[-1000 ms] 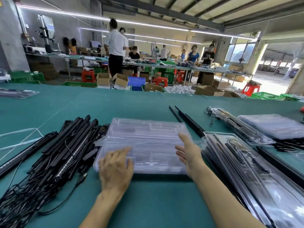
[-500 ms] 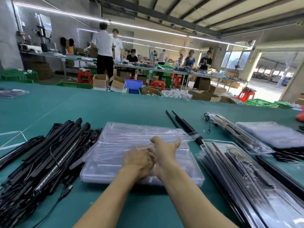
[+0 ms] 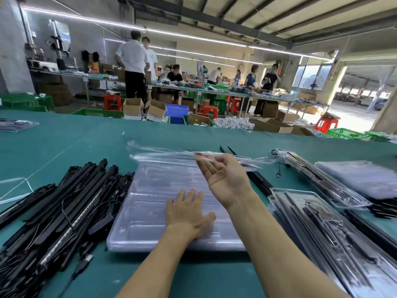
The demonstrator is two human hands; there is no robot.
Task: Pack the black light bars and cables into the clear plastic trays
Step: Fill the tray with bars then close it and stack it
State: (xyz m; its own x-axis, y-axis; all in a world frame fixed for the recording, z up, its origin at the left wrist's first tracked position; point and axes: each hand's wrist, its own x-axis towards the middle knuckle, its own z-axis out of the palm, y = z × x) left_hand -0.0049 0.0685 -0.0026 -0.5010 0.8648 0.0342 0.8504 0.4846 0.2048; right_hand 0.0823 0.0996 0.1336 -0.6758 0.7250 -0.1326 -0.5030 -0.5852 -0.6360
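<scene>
On the green tabletop [image 3: 64, 143], the stack of clear trays [image 3: 150, 211] lay straight ahead of the person. The left hand [image 3: 189, 214] rested flat on it with its fingers straight and spread apart. The right hand [image 3: 225, 177] was raised above the far half of the stack, palm turned toward the camera. Its loosely curved fingers [image 3: 206, 166] and thumb pinched the near edge of the top tray [image 3: 163, 155], which hung lifted and tilted over the far end of the stack. The plastic blurred the fingertips. To the left, just beside the stack, lay the heap of black light bars [image 3: 64, 211] tangled with thin black cables [image 3: 83, 263], one plug end reaching toward the near edge. To the right sat filled trays [image 3: 322, 233] holding bars, with a few loose bars [image 3: 260, 181] lying between them and the stack. Another pile of empty trays [image 3: 361, 177] was farther right.
</scene>
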